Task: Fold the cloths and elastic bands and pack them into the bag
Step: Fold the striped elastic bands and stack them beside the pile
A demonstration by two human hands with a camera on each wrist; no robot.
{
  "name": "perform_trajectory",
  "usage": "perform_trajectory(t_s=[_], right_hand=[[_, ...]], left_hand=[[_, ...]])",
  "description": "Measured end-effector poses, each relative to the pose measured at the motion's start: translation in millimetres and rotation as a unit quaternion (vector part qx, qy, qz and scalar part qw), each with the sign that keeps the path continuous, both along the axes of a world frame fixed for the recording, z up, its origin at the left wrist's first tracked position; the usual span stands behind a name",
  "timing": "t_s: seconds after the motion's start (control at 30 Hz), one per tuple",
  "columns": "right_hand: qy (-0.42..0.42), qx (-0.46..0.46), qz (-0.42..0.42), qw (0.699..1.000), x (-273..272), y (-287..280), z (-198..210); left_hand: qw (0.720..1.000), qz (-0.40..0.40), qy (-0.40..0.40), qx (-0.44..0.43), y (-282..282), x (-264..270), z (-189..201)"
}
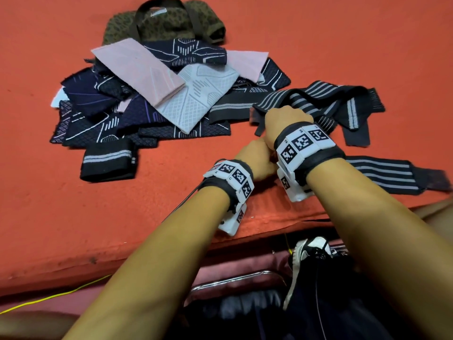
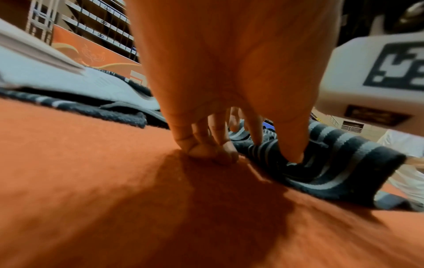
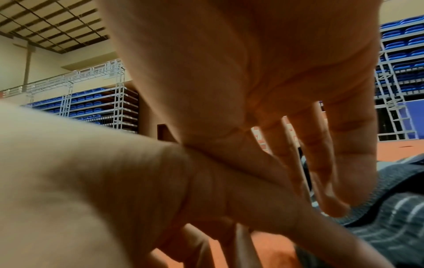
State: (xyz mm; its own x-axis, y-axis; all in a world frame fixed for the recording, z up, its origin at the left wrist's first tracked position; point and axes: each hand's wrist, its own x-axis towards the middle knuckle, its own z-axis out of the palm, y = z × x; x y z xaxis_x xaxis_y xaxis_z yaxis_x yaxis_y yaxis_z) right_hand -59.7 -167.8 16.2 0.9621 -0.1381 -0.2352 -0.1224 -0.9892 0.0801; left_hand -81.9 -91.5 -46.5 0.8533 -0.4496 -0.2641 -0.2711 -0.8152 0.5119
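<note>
A long black elastic band with grey stripes (image 1: 328, 104) lies crumpled at the right of the orange surface. My left hand (image 1: 259, 155) pinches one end of it (image 2: 332, 168) between thumb and index finger, with the other fingers curled against the surface. My right hand (image 1: 286, 117) sits just beyond the left, knuckles up, fingers (image 3: 339, 181) bent down onto the same band (image 3: 394, 214) and gripping it. A folded striped band (image 1: 107, 160) rests at the left. The pile of patterned cloths (image 1: 147, 94) lies in front of the olive bag (image 1: 161, 23).
Another striped band (image 1: 382, 173) stretches out flat to the right of my right wrist. The near edge of the surface (image 1: 269, 229) runs under my forearms. A shoe (image 1: 311, 251) and a yellow cable (image 1: 61, 294) lie below it.
</note>
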Motion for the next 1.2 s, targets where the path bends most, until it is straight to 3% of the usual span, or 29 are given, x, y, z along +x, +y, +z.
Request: perform_trajectory(t_s=[0.17,0.33,0.6,0.8,0.93,1.03,1.13,1.2], right_hand=[[0.020,0.021,0.018,0.999,-3,-3,3],[0.032,0.029,0.060,0.997,-14,7,-9],[0.075,0.084,0.138,0.984,-30,45,-38],[0.119,0.047,0.184,0.975,-35,64,-48],[0.056,0.041,0.162,0.984,-28,55,-51],[0.000,0.030,0.086,0.996,-22,39,-51],[-0.093,0.012,0.061,0.994,-11,27,-45],[-0.088,0.008,0.060,0.994,-5,19,-37]], left_hand=[[0.997,0.053,-0.050,-0.029,10,-2,-4],[0.981,0.160,-0.094,-0.062,56,2,-13],[0.946,0.310,-0.093,0.017,171,-4,-6],[0.956,0.287,-0.035,0.055,204,-2,-3],[0.958,0.278,-0.027,0.061,213,-8,-3],[0.953,0.293,-0.037,0.070,220,-10,0],[0.949,0.303,-0.025,0.076,221,-10,0],[0.950,0.299,-0.012,0.091,220,-10,-3]])
